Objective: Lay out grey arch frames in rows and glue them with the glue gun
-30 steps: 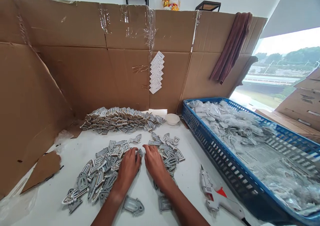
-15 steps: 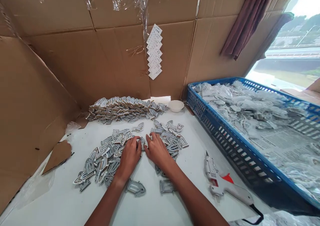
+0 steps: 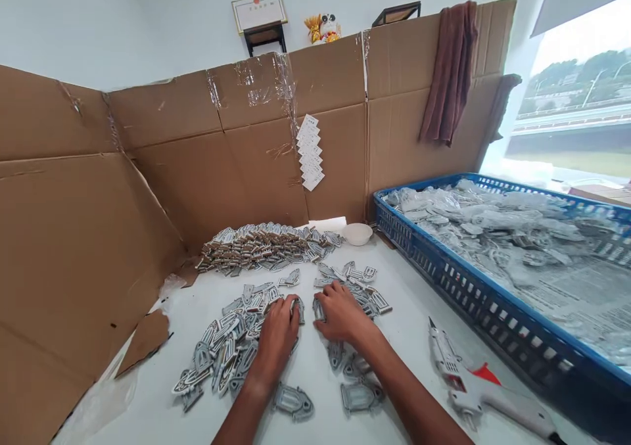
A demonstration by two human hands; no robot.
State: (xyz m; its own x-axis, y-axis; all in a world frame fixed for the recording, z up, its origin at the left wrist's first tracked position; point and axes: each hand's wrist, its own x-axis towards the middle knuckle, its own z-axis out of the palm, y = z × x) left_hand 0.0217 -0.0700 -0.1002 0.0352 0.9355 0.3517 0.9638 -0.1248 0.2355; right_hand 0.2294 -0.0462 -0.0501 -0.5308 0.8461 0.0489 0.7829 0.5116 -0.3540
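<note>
Both my hands rest palm down on a white table (image 3: 404,340) among loose grey arch-shaped flat parts. My left hand (image 3: 277,333) lies at the right edge of a spread of these parts (image 3: 221,346), its fingertips touching one grey part (image 3: 297,308). My right hand (image 3: 342,313) lies on the left edge of a second cluster (image 3: 359,287), fingertips on another grey part (image 3: 318,308). The two hands are a few centimetres apart. Two single parts (image 3: 293,400) lie by my forearms. Whether either hand pinches a part is hidden by the fingers.
A long stacked row of the same parts (image 3: 266,246) lies at the back, beside a small white bowl (image 3: 357,233). A blue crate (image 3: 493,313) with bagged pieces fills the right. A white tagging gun (image 3: 473,392) lies front right. Cardboard walls (image 3: 73,248) enclose left and back.
The view has tilted up and shifted, so the wall top and shelf now show. My hands stay together on the parts; their fingers have barely moved.
</note>
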